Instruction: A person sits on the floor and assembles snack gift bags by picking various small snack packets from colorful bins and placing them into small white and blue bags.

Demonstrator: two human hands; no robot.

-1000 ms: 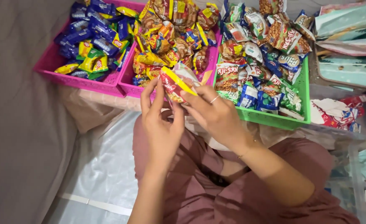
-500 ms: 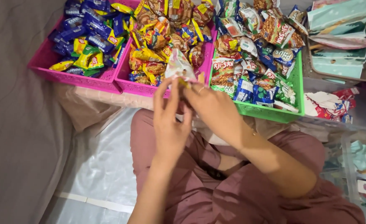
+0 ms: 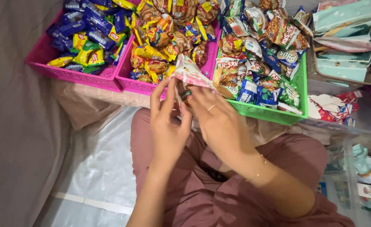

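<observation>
Your left hand (image 3: 167, 122) and right hand (image 3: 219, 122), fingers pinched, both grip a small pink-patterned white pouch (image 3: 189, 73), raised between them.

You sat on the floor of what looked like a home packing corner: pink baskets (image 3: 70, 75) and a green basket (image 3: 273, 113) of wrapped snacks filled the upper frame, a plastic sheet (image 3: 97, 168) lay lower left, clear bins (image 3: 362, 176) stood at right.

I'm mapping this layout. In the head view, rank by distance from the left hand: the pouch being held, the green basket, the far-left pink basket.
1. Pale patterned pouch, held by the left hand and right hand.
2. Green basket, to the right.
3. Far-left pink basket, up left, farthest.
</observation>
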